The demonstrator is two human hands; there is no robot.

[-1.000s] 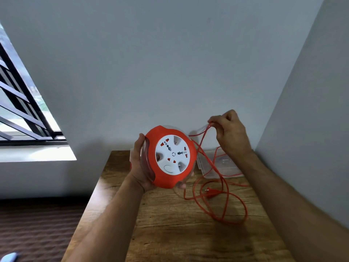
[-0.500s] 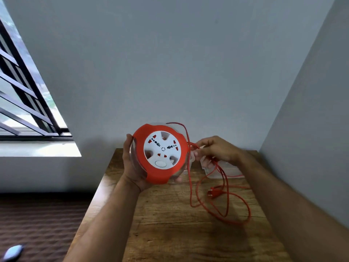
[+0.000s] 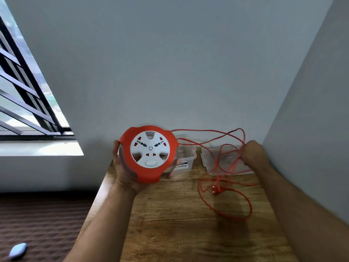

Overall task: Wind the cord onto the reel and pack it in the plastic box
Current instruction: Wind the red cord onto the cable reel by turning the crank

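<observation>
Two hands share the winding: the left hand (image 3: 126,168) clasps the reel (image 3: 150,153) upright above the table (image 3: 179,224), while the right hand (image 3: 253,154), apparently fisted on the cord (image 3: 207,131), draws it taut over the plastic box (image 3: 186,159).

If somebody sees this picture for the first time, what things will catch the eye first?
First the orange and white reel, held up in the left hand over the table's near-left edge. Next the orange cord, stretching from the reel to the closed right hand, with loose loops and the plug lying on the wooden table.
</observation>
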